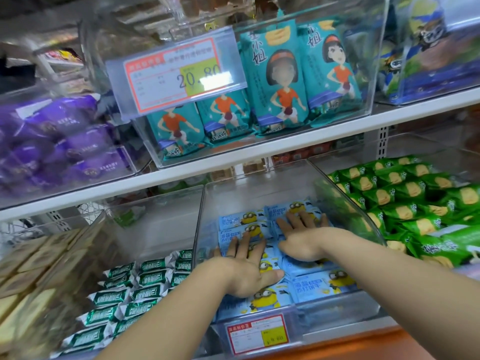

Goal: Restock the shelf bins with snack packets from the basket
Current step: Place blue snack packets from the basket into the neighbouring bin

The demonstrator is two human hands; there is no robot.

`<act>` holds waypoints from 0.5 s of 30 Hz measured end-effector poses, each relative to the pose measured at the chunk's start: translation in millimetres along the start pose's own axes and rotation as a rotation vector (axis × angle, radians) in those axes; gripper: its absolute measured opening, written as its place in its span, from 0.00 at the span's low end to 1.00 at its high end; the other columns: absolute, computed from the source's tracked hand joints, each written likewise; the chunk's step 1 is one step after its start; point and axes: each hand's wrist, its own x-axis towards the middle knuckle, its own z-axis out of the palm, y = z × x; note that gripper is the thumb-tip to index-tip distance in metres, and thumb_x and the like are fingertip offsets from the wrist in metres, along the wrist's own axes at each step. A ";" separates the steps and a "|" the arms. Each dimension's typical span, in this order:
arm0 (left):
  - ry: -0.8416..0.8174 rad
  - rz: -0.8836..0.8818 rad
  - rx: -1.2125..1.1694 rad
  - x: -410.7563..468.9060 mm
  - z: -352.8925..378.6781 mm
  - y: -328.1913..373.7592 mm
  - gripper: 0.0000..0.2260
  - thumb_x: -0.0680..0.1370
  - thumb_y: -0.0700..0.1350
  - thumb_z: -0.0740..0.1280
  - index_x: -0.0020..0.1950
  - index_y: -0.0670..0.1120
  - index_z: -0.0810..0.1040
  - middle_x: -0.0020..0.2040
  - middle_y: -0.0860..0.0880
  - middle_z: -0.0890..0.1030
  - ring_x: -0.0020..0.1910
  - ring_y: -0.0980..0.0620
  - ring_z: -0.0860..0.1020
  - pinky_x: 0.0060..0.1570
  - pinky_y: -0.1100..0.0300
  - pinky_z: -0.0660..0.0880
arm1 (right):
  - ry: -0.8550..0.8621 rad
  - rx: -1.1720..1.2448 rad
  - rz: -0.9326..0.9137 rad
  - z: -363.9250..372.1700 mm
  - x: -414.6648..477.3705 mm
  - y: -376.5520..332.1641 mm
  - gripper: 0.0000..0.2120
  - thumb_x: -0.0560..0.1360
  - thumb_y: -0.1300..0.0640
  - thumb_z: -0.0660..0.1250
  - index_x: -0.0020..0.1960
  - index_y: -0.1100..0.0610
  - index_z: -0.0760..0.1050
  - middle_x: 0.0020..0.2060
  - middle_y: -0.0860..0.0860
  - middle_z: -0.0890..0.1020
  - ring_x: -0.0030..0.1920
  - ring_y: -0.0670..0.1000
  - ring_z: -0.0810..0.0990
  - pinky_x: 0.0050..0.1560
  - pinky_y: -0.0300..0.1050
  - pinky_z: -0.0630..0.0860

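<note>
A clear plastic bin (207, 203) on the lower shelf holds several light-blue snack packets (319, 284) printed with yellow cartoon figures. Both of my hands are inside this bin. My left hand (246, 266) lies flat on the packets at the bin's left side, fingers straight and pointing to the back. My right hand (301, 237) presses flat on the packets further back and to the right, fingers spread. Neither hand grips a packet. The basket is out of view.
Left of the bin lie green-and-white packets (145, 289), and beige packs (31, 268) further left. Green packets (405, 201) fill the bin on the right. The upper shelf (259, 152) carries teal packets (278, 81), purple packets (65, 144) and a price label (176, 74).
</note>
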 end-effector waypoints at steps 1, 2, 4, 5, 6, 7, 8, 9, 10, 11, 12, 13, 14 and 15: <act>0.000 -0.001 -0.003 0.3 -1.4 0.7 0.38 0.77 0.73 0.47 0.79 0.58 0.34 0.78 0.51 0.30 0.79 0.46 0.34 0.75 0.36 0.38 | 0.009 -0.012 0.008 0.0 -0.8 -1.1 0.31 0.82 0.41 0.45 0.80 0.47 0.37 0.79 0.48 0.35 0.78 0.55 0.32 0.74 0.67 0.34; 0.002 -0.001 -0.008 0.6 -3.0 1.8 0.38 0.77 0.73 0.48 0.79 0.58 0.34 0.78 0.51 0.30 0.79 0.46 0.34 0.75 0.37 0.38 | 0.016 -0.024 0.017 0.1 -0.8 -1.0 0.31 0.82 0.41 0.44 0.80 0.47 0.37 0.79 0.48 0.35 0.78 0.55 0.32 0.74 0.67 0.34; 0.003 0.001 -0.023 0.9 -5.6 5.0 0.39 0.77 0.73 0.49 0.79 0.57 0.35 0.79 0.51 0.31 0.79 0.46 0.34 0.75 0.37 0.38 | 0.029 -0.037 0.030 -0.9 -1.8 0.6 0.31 0.82 0.40 0.44 0.80 0.47 0.37 0.79 0.48 0.35 0.78 0.55 0.32 0.74 0.67 0.34; 0.003 0.000 -0.029 0.8 -6.9 5.9 0.40 0.77 0.73 0.49 0.79 0.57 0.35 0.79 0.52 0.31 0.79 0.46 0.35 0.76 0.38 0.38 | 0.037 -0.038 0.031 -2.3 -2.3 1.4 0.31 0.82 0.40 0.43 0.80 0.47 0.37 0.79 0.48 0.36 0.78 0.55 0.33 0.74 0.67 0.34; 0.005 0.000 -0.029 0.4 -8.5 5.8 0.40 0.77 0.73 0.50 0.80 0.56 0.35 0.79 0.52 0.31 0.79 0.46 0.35 0.76 0.38 0.39 | 0.045 -0.037 0.028 -4.6 -3.2 1.5 0.31 0.82 0.40 0.43 0.80 0.47 0.37 0.79 0.48 0.36 0.78 0.55 0.33 0.74 0.66 0.34; 0.009 -0.001 -0.024 0.0 -9.6 4.5 0.41 0.77 0.73 0.50 0.80 0.55 0.35 0.79 0.51 0.32 0.79 0.45 0.36 0.76 0.38 0.39 | 0.052 -0.037 0.020 -7.1 -4.8 0.6 0.30 0.82 0.40 0.43 0.80 0.46 0.37 0.79 0.48 0.37 0.78 0.55 0.33 0.74 0.66 0.33; 0.015 -0.005 -0.016 -0.4 -10.5 2.7 0.41 0.77 0.73 0.50 0.80 0.54 0.35 0.80 0.51 0.32 0.79 0.45 0.36 0.76 0.38 0.40 | 0.060 -0.043 0.007 -9.6 -7.0 -0.8 0.30 0.82 0.40 0.43 0.80 0.46 0.37 0.79 0.49 0.37 0.78 0.55 0.33 0.74 0.66 0.33; 0.021 -0.009 -0.007 -1.3 -10.6 0.9 0.41 0.77 0.73 0.50 0.80 0.54 0.35 0.80 0.51 0.33 0.79 0.44 0.37 0.76 0.37 0.41 | 0.067 -0.050 -0.008 -10.9 -9.6 -2.3 0.30 0.82 0.41 0.43 0.80 0.47 0.38 0.79 0.49 0.37 0.78 0.55 0.34 0.74 0.66 0.33; 0.029 -0.010 0.000 -2.5 -10.2 -0.4 0.41 0.77 0.73 0.50 0.80 0.53 0.36 0.80 0.51 0.34 0.79 0.44 0.37 0.76 0.37 0.41 | 0.073 -0.060 -0.021 -11.1 -13.0 -3.3 0.30 0.82 0.41 0.44 0.80 0.47 0.38 0.80 0.49 0.38 0.78 0.55 0.34 0.74 0.66 0.34; 0.040 -0.006 0.003 -2.9 -9.2 -1.2 0.41 0.77 0.72 0.50 0.80 0.53 0.36 0.80 0.50 0.35 0.80 0.44 0.38 0.76 0.36 0.42 | 0.085 -0.071 -0.033 -10.7 -16.7 -3.6 0.30 0.82 0.42 0.44 0.81 0.47 0.39 0.80 0.49 0.39 0.79 0.55 0.35 0.74 0.66 0.34; 0.056 0.003 0.001 -4.1 -8.4 -1.0 0.41 0.77 0.72 0.51 0.81 0.53 0.37 0.81 0.50 0.36 0.80 0.44 0.39 0.76 0.36 0.43 | 0.104 -0.077 -0.044 -10.0 -22.0 -3.6 0.30 0.82 0.43 0.45 0.81 0.48 0.40 0.80 0.49 0.40 0.79 0.56 0.36 0.74 0.66 0.35; 0.089 0.018 -0.008 -6.2 -8.5 -0.2 0.41 0.78 0.71 0.52 0.81 0.52 0.39 0.81 0.50 0.38 0.80 0.43 0.41 0.76 0.37 0.46 | 0.135 -0.073 -0.056 -9.4 -28.4 -3.9 0.30 0.82 0.44 0.47 0.81 0.48 0.43 0.80 0.50 0.42 0.79 0.56 0.37 0.74 0.67 0.36; 0.141 0.039 -0.016 -11.3 -10.8 1.2 0.40 0.78 0.70 0.53 0.82 0.52 0.43 0.82 0.49 0.43 0.80 0.43 0.46 0.76 0.38 0.50 | 0.182 -0.062 -0.074 -9.2 -36.4 -4.2 0.29 0.82 0.46 0.49 0.81 0.48 0.46 0.80 0.50 0.46 0.79 0.57 0.40 0.75 0.66 0.38; 0.215 0.067 -0.018 -19.4 -14.6 3.3 0.37 0.79 0.68 0.55 0.81 0.51 0.48 0.82 0.48 0.49 0.79 0.43 0.52 0.75 0.40 0.57 | 0.251 -0.052 -0.100 -9.0 -46.0 -5.1 0.29 0.81 0.47 0.51 0.80 0.49 0.50 0.80 0.52 0.51 0.79 0.57 0.46 0.76 0.65 0.44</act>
